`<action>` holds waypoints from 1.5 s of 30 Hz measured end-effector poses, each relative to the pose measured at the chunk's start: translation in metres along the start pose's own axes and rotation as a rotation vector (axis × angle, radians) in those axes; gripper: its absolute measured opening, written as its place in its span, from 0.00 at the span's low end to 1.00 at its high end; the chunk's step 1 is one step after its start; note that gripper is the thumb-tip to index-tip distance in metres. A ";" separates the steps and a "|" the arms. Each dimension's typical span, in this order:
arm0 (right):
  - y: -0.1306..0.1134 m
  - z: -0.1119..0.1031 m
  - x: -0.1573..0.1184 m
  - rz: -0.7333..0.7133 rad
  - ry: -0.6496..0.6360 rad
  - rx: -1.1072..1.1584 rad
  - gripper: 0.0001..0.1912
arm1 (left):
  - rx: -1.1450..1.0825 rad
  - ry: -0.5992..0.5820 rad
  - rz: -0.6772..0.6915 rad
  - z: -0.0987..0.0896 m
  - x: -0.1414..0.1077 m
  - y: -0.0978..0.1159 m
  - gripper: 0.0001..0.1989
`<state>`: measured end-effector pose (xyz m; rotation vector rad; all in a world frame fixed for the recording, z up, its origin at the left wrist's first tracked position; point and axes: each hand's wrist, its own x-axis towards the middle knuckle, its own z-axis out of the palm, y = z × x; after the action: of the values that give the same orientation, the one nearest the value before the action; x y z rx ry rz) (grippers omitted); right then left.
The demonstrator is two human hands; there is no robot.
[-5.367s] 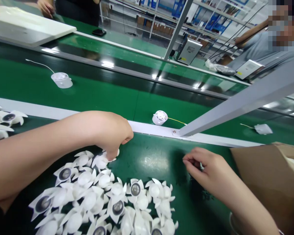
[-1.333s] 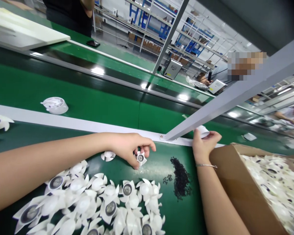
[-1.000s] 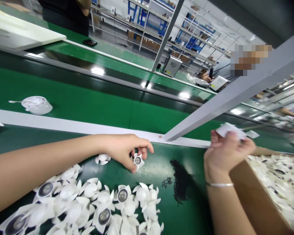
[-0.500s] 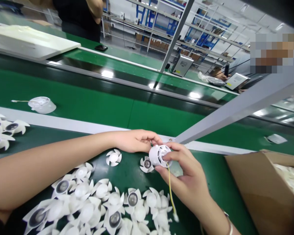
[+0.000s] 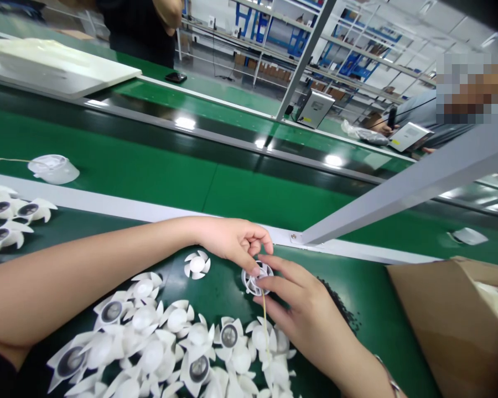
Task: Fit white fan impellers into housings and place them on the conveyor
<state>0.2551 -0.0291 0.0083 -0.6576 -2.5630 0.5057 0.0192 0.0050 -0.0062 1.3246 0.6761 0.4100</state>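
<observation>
The left hand point(image 5: 232, 240) and the right hand point(image 5: 305, 309) pinch a small white plastic fan case point(image 5: 255, 279) from both sides, held up over the green mat point(image 5: 369, 342) by a pile of white fan blades point(image 5: 149, 342), so it stays steady and its thin yellow wire point(image 5: 265, 326) hangs free.
</observation>
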 end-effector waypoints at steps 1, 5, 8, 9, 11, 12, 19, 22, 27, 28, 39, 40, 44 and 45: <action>0.001 0.000 0.000 0.024 0.002 0.022 0.08 | 0.013 0.015 -0.013 0.000 0.001 0.000 0.28; 0.001 0.002 0.000 0.108 0.011 0.119 0.06 | 0.093 0.041 -0.060 0.000 0.002 0.002 0.27; 0.000 0.005 0.002 0.133 0.014 0.118 0.09 | 0.232 0.016 -0.095 -0.002 0.001 0.006 0.25; -0.001 0.005 0.002 0.137 0.011 0.116 0.09 | 0.282 0.016 -0.110 -0.002 0.000 0.008 0.24; 0.001 0.003 0.003 0.141 -0.002 0.137 0.09 | 0.407 0.040 -0.134 -0.001 -0.005 0.016 0.23; 0.002 0.001 0.004 0.142 -0.021 0.159 0.08 | 0.490 0.058 -0.142 0.000 -0.009 0.021 0.23; 0.019 -0.017 0.001 0.098 -0.087 -0.061 0.08 | 1.061 0.131 -0.474 0.007 -0.053 0.069 0.26; 0.028 -0.029 -0.003 0.145 0.045 -0.233 0.17 | 1.174 0.155 -0.713 0.011 -0.056 0.074 0.28; 0.044 -0.064 -0.019 0.327 -0.223 -0.104 0.08 | 1.084 0.102 -0.593 0.016 -0.041 0.063 0.19; 0.046 -0.068 -0.023 0.384 -0.304 -0.100 0.07 | 1.070 0.088 -0.535 0.016 -0.039 0.061 0.17; 0.032 -0.063 -0.026 0.583 -0.639 -0.080 0.11 | 1.342 0.170 0.073 0.018 -0.014 0.031 0.12; 0.030 -0.063 -0.025 0.582 -0.652 -0.089 0.12 | 1.378 0.204 0.111 0.019 -0.013 0.029 0.14; 0.024 -0.059 -0.023 0.611 -0.681 -0.181 0.13 | 1.443 0.264 0.232 0.024 -0.010 0.023 0.15; 0.023 -0.057 -0.022 0.624 -0.686 -0.215 0.13 | 1.456 0.268 0.258 0.025 -0.010 0.022 0.14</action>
<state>0.3088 -0.0087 0.0381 -1.6230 -3.0311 0.7607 0.0308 -0.0153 0.0194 2.7839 1.0924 0.2723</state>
